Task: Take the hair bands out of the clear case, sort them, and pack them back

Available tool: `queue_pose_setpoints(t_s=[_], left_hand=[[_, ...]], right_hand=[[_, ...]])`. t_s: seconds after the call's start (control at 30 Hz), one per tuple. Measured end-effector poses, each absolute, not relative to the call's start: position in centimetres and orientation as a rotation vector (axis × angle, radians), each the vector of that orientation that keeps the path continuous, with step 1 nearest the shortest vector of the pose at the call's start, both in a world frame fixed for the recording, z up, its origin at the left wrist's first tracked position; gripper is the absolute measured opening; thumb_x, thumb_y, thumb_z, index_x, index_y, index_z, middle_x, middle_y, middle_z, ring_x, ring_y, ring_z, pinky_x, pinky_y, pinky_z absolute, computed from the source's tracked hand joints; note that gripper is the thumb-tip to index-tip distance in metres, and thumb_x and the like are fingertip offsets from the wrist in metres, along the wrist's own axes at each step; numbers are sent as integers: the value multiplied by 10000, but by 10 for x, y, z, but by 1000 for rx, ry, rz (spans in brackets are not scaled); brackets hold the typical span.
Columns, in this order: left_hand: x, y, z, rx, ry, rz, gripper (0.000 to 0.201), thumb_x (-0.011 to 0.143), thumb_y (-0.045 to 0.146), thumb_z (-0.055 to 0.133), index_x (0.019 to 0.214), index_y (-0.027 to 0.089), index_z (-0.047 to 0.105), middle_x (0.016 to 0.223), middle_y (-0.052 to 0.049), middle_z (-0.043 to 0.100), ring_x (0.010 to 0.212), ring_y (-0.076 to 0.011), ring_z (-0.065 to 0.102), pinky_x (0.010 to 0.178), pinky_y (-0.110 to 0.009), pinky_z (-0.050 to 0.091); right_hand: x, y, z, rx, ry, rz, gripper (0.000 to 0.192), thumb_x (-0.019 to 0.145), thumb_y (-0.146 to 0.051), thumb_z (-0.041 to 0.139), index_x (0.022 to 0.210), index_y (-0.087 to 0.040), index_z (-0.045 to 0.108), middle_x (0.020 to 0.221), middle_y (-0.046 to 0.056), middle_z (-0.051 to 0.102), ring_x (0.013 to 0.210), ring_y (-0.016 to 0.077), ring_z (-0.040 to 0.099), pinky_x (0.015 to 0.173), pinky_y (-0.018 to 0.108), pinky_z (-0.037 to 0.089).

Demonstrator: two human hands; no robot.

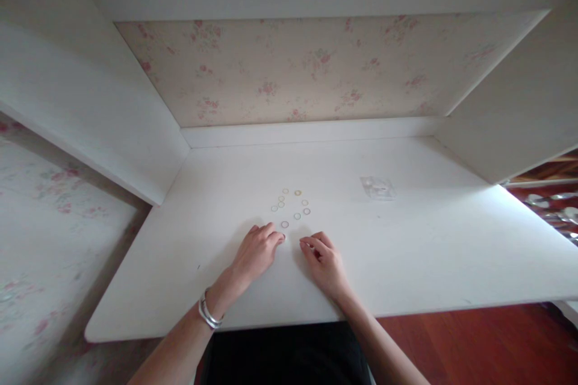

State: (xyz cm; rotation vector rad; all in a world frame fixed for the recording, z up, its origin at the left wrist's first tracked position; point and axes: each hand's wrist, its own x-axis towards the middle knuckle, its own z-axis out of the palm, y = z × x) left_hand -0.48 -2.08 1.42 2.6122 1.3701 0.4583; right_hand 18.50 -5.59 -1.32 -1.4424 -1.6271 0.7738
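Several small thin rings lie in a loose loop on the white desk, among them a yellowish ring [298, 193] at the back and a darker ring [285, 224] at the front. My left hand [259, 246], with a silver bangle [208, 311] on its wrist, rests just in front of them. Its thumb and fingers are closed at the edge of a small ring [284, 237], mostly hidden by the fingertips. To the right, my right hand [326, 261] rests on the desk with thumb and index finger pinched together. Whatever may be between those fingertips is too small to see.
A clear plastic bag [378, 188] lies on the white desk [424, 252], right of the rings. White side panels and an overhead board frame the desk, with floral wallpaper [316, 72] behind. Shiny objects [560, 210] show beyond the desk's right edge.
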Motion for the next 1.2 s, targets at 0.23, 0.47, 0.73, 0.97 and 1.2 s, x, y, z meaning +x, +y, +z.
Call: queue_pose_setpoints(t_s=[0.23,0.47,0.73,0.97,1.2], left_hand=[[-21,-17,20,2415,1436,687,190,910,248,439,891,202,623,844,-36,596,772,-151,562,759,-291,423],[-56,8,7,1911,1678,909,255,865,390,466,900,188,619,672,3,597,603,-131,547,590,-232,415],[-59,15,-2,1567,1610,917,344,802,484,503,876,169,622,580,31,539,490,-111,452,472,-217,294],[-66,14,-2,1508,1561,937,358,793,483,509,894,162,629,601,22,570,493,-105,461,463,-215,285],[-68,14,-3,1527,1530,921,353,795,475,513,893,160,639,622,9,582,535,-121,495,500,-219,328]], right_hand=[[186,-56,-14,-1453,-1630,781,248,899,-347,458,890,-219,669,871,32,571,632,90,533,530,202,418],[184,-56,-16,-1467,-1660,756,271,901,-359,440,880,-214,669,867,30,570,599,83,521,529,200,425],[177,-56,-14,-1533,-1720,703,306,900,-374,409,885,-226,676,856,35,584,582,94,517,537,215,426],[179,-48,-9,-1571,-1607,861,290,859,-422,470,858,-224,682,845,28,610,622,116,524,593,242,432],[186,-18,-8,-1652,-1576,784,286,835,-414,485,865,-204,677,843,27,611,598,111,511,596,252,424]])
